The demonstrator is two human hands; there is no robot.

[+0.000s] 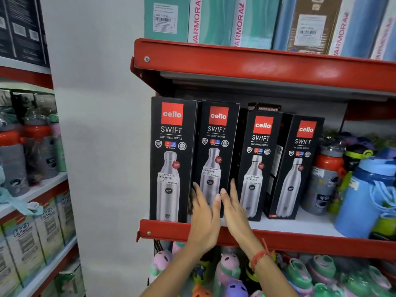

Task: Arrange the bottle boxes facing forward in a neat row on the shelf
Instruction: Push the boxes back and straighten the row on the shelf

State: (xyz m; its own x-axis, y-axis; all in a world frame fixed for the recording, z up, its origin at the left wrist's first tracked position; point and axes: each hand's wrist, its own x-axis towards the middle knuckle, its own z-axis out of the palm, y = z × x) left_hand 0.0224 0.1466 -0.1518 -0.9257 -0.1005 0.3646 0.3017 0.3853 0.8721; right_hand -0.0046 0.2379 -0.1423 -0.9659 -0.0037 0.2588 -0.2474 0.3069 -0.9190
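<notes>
Several black Cello Swift bottle boxes stand on the red-edged shelf [285, 227]. The leftmost box [171, 159] faces forward at the front edge. The second box [215, 151] stands just behind it, front showing. The third box [258, 166] and fourth box [296, 168] are turned slightly left and set further back. My left hand [203, 217] lies flat, fingers apart, on the lower left of the second box. My right hand [234, 209] has its fingers straight along that box's lower right edge, in the gap to the third box. Neither hand wraps around the box.
Loose bottles, one with a red cap [325, 179] and a blue jug [362, 200], crowd the shelf's right end. Tall boxes [235, 20] fill the shelf above. Colourful kids' bottles [229, 273] sit below. A white wall and another rack [32, 189] stand to the left.
</notes>
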